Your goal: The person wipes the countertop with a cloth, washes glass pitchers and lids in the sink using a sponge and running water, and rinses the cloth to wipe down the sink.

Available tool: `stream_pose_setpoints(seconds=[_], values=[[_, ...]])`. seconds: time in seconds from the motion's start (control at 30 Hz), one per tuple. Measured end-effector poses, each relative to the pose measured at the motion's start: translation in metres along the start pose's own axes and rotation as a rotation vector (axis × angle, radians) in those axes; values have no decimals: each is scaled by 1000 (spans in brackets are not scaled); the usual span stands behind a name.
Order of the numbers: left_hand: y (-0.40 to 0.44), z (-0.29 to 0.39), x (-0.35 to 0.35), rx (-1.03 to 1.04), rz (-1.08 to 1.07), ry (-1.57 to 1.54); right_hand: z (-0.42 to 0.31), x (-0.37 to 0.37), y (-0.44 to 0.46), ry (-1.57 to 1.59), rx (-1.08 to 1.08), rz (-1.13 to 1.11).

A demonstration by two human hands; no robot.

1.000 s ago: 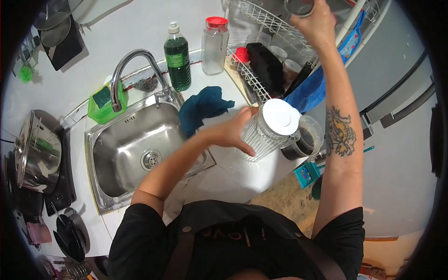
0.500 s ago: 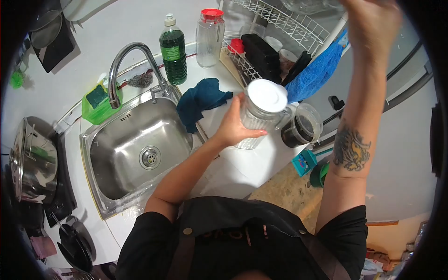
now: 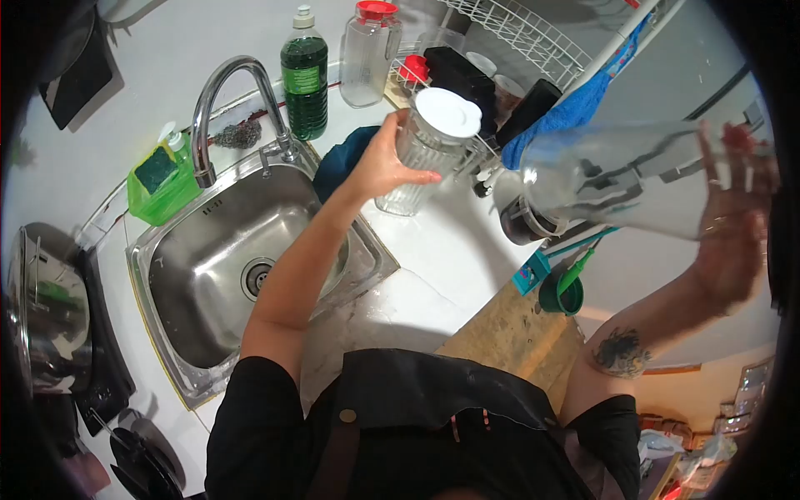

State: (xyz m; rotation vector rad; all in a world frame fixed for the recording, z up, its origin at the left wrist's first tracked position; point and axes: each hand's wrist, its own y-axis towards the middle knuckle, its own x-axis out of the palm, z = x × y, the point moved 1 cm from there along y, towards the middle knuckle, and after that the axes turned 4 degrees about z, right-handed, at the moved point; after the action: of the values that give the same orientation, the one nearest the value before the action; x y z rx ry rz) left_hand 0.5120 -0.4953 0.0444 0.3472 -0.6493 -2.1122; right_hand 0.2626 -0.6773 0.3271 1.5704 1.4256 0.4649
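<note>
A ribbed clear pitcher (image 3: 421, 158) with a white lid stands on the white counter (image 3: 417, 283), right of the sink. My left hand (image 3: 385, 167) is wrapped round its left side. At the right, my right hand (image 3: 737, 221), blurred by motion, grips one end of a large clear container (image 3: 621, 175) held sideways in the air. Its other end is over a cup of dark liquid (image 3: 529, 218) at the counter's edge. Behind the left hand lies a dark blue cloth (image 3: 343, 162), partly hidden.
Left are the steel sink (image 3: 225, 258), curved faucet (image 3: 237, 67) and green sponge holder (image 3: 162, 187). Behind stand a green soap bottle (image 3: 305, 79) and a red-lidded pitcher (image 3: 367, 58). A wire rack (image 3: 521, 33) and blue towel (image 3: 567, 117) are at the back right.
My right hand has come down and to the right from the upper rack area, bringing the clear container into full view. My left hand and the white-lidded pitcher appear further up and left.
</note>
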Motion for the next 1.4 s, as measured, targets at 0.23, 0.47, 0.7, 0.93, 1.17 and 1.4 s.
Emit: stream_pose_setpoints(seconds=[0.23,0.47,0.7,0.93,1.17,1.4], values=[[19,-5,-21,-114,-131,-86,37,51,-84,56,316,473],[-22,53,-35,-352,-269,631,53,53,-126,77,412,533],[-64,27,88,-84,-683,779,60,43,-141,114,442,469],[11,-81,143,342,-216,1141,73,14,-156,208,491,370],[5,-86,153,476,-15,1306,91,0,-158,404,481,301],[-1,-73,144,522,-61,1564,106,-2,-155,371,497,245]])
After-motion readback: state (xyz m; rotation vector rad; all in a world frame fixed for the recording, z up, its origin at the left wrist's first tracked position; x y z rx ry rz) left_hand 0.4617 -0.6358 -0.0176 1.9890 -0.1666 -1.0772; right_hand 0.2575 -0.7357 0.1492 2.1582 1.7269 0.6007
